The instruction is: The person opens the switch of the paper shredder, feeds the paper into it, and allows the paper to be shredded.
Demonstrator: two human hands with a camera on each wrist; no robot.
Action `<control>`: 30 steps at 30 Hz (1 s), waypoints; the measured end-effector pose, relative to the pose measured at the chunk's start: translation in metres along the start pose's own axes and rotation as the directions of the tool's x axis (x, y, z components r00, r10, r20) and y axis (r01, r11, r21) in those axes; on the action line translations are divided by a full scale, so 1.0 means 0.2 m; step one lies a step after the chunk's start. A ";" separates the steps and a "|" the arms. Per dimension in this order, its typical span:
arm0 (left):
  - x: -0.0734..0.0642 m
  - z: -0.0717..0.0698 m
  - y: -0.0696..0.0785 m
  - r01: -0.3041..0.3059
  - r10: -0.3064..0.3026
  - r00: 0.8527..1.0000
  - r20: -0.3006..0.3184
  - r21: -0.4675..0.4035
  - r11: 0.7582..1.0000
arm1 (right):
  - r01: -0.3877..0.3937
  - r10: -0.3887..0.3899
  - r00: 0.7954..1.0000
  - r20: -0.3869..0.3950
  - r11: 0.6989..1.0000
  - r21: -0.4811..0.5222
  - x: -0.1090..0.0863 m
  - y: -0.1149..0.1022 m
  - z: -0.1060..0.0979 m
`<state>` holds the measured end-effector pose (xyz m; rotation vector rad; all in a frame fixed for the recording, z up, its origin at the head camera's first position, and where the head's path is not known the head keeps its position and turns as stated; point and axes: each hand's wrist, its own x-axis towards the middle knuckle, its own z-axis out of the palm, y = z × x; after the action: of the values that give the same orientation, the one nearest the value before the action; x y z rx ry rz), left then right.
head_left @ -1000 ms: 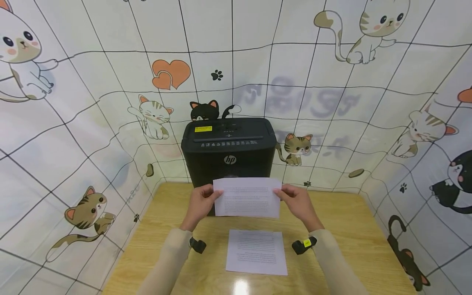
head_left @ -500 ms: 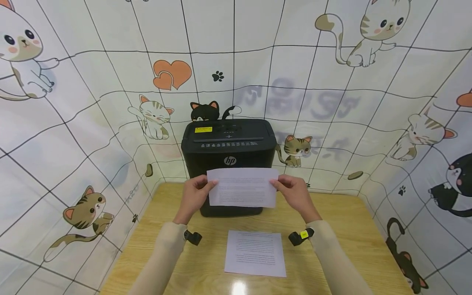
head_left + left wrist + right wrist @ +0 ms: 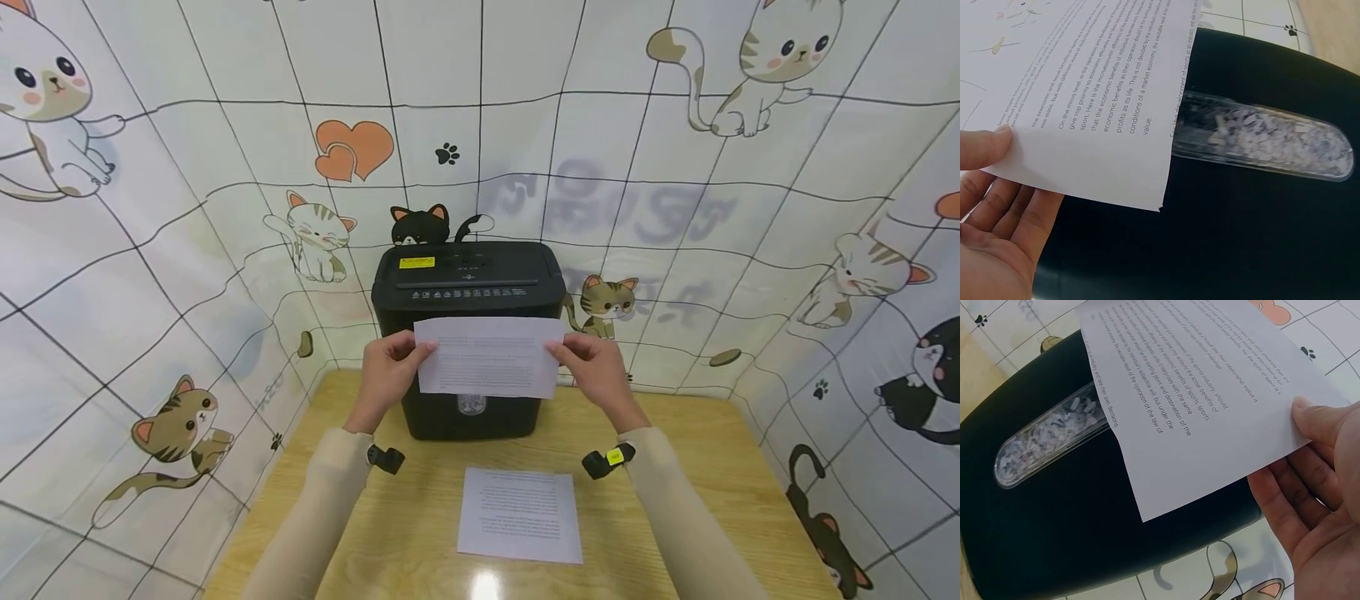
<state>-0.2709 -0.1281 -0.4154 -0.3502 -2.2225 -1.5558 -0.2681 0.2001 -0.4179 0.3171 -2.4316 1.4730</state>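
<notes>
A printed sheet of paper (image 3: 487, 358) is held up in front of a black HP paper shredder (image 3: 472, 300), hiding its logo. My left hand (image 3: 388, 373) pinches the sheet's left edge, thumb on the printed face and fingers behind. At the right edge my right hand (image 3: 596, 373) pinches it the same way. In the left wrist view the paper (image 3: 1104, 169) overlaps the shredder's clear window (image 3: 1285, 140), which shows white shreds inside. The right wrist view has the thumb (image 3: 1319, 422) on the sheet's corner area. The shredder's feed slot (image 3: 468, 283) lies above the sheet's top edge.
A second printed sheet (image 3: 520, 517) lies flat on the wooden table (image 3: 660, 500), between my forearms. Behind the shredder and along both sides runs a white gridded cloth wall (image 3: 600, 50) with cartoon cats. The shredder stands at the table's back edge.
Both hands have raised the held sheet and moved it slightly left, from low on the shredder's front to just below its top panel. The sheet on the table stays put.
</notes>
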 end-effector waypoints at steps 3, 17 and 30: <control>0.03 -0.01 0.03 -0.016 0.016 1.000 -0.003 0.007 1.000 | 0.016 -0.017 1.000 -0.017 1.000 -0.002 0.02 -0.02 -0.02; 0.13 -0.06 0.16 -0.072 0.074 0.997 -0.039 0.037 0.997 | 0.063 -0.063 0.997 -0.041 0.998 -0.004 0.13 -0.15 -0.07; 0.26 -0.15 0.27 -0.134 0.137 0.989 -0.047 0.056 0.989 | 0.065 -0.063 0.997 -0.042 0.997 0.040 0.24 -0.30 -0.11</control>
<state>-0.2884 -0.1391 -0.3384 -0.4317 -2.1492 -1.4173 -0.2899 0.1900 -0.3424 0.3666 -2.3397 1.4899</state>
